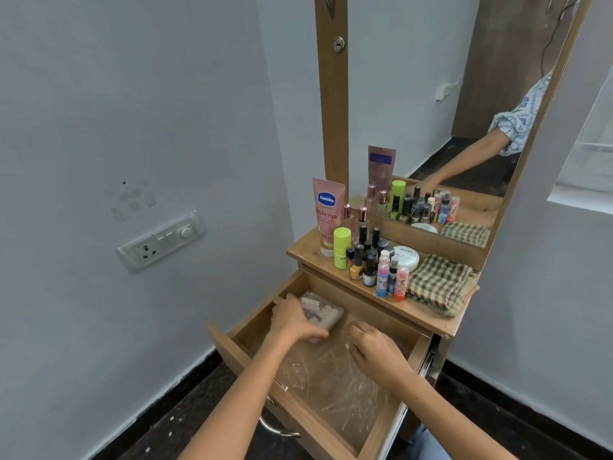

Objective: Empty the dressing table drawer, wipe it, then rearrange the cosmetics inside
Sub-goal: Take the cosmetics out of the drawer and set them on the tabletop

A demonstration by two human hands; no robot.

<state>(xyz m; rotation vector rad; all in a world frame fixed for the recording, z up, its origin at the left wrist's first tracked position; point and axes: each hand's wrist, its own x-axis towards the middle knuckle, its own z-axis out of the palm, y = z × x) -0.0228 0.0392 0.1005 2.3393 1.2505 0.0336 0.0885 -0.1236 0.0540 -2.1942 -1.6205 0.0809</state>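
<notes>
Now the wooden drawer (232, 351) is pulled out wide, so both hands can reach down inside it. The left hand (293, 318) has its fingers wrapped around a clear plastic box (323, 315) of small pale tubes at the back left corner of the drawer. I think the box is being set in its spot or taken out; I cannot tell which. The right hand (374, 350) hangs just over the crinkly clear liner (335, 390) on the drawer floor. Its fingers are bent a little and hold nothing. It may be there to keep the liner flat.

That box is the only thing in the drawer. All the other cosmetics stand on the table top (298, 249), close together, so they are out of the way and easy to grab.

I count one pink Vaseline tube (327, 215) standing on its cap. One bright green bottle (342, 247) stands beside it. One round white tub (405, 257) sits behind the little bottles. One checked cloth (441, 283) lies folded at the right end, handy for wiping. About three small colourful tubes (391, 278) stand in front. The dark nail polish bottles (366, 257) are packed too tight to count, but there are more than five. The mirror (431, 111) shows the same things again.
</notes>
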